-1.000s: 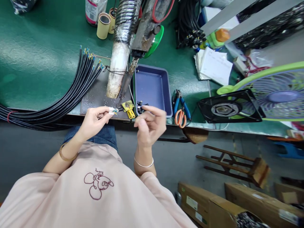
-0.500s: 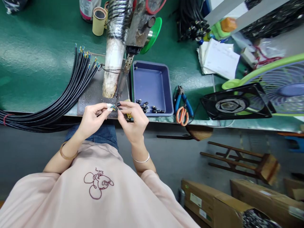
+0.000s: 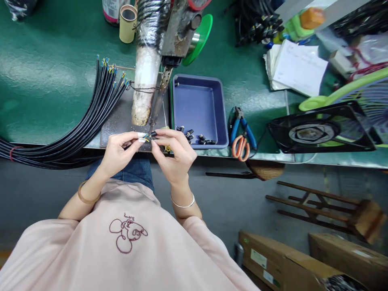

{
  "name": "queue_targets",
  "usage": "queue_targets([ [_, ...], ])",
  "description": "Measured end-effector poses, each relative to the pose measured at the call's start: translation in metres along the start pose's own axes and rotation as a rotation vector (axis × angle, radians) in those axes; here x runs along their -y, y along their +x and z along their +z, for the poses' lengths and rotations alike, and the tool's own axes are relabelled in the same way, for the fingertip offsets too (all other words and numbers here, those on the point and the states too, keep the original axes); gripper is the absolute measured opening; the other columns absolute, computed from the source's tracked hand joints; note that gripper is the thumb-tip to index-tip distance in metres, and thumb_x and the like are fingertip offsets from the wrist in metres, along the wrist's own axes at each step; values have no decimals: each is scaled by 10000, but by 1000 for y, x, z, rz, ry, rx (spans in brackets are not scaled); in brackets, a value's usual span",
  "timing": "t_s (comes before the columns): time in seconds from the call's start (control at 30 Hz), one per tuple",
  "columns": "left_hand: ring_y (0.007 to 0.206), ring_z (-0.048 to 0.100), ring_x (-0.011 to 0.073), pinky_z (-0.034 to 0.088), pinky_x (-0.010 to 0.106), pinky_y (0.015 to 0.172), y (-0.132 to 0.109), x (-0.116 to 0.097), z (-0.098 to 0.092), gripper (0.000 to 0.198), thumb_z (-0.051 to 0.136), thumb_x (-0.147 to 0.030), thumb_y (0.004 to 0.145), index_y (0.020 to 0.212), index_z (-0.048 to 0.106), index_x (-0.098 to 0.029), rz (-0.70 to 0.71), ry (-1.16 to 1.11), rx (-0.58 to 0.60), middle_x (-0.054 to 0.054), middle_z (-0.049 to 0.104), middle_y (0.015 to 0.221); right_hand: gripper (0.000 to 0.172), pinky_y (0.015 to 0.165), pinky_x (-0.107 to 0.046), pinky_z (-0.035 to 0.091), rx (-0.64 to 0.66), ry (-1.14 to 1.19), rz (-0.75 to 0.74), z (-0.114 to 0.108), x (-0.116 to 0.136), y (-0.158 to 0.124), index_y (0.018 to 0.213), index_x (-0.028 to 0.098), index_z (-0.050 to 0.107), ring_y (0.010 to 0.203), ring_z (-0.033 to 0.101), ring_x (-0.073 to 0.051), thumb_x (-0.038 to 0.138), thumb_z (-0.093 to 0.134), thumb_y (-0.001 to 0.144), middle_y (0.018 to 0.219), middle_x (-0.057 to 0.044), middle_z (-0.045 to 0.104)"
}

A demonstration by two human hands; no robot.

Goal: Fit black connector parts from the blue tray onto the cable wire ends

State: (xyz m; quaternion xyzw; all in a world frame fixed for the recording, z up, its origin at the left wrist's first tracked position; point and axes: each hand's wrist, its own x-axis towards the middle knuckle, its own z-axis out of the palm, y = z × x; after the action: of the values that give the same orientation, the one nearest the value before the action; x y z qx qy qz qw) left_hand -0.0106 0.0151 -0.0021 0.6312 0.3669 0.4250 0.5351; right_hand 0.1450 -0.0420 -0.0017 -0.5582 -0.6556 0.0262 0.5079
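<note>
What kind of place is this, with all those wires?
Probably a workshop or small factory that works with cables. You can tell from the big bundle of black cables, the blue tray with small black parts in it, and the blue-handled pliers.

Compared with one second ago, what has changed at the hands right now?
The right hand has moved left, from the tray's near-left corner to the left hand's fingertips, and its grip now pinches a small black piece beside the coloured wires. The left hand still holds those wires; the cable bundle and tray stayed put.
</note>
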Motion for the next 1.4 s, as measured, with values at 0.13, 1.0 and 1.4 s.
queue_targets([
  [0.13, 509, 503, 88, 401, 201, 495, -1, -2, 0, 188, 699, -300, 852, 803, 766, -131, -51, 11, 26, -3, 606, 584, 109, 813, -352, 643, 21, -2, 23, 0, -1, -1, 850, 243, 704, 919, 741, -189, 175, 649, 915, 1006, -42, 764],
  [1.0, 520, 514, 85, 414, 200, 501, -10, -6, -5, 177, 696, -278, 851, 839, 777, -121, -77, 7, 130, 14, 670, 630, 68, 507, -216, 479, -69, 64, 206, -15, 7, -7, 960, 244, 649, 519, 616, -83, 213, 589, 972, 756, 42, 703],
  [1.4, 559, 607, 99, 478, 187, 550, -21, -10, -6, 162, 663, -212, 882, 750, 727, -144, 48, 10, 92, 18, 699, 636, 265, 524, -209, 478, 287, 441, 450, -13, 5, -1, 846, 209, 651, 545, 620, -94, 453, 618, 943, 654, 34, 662],
])
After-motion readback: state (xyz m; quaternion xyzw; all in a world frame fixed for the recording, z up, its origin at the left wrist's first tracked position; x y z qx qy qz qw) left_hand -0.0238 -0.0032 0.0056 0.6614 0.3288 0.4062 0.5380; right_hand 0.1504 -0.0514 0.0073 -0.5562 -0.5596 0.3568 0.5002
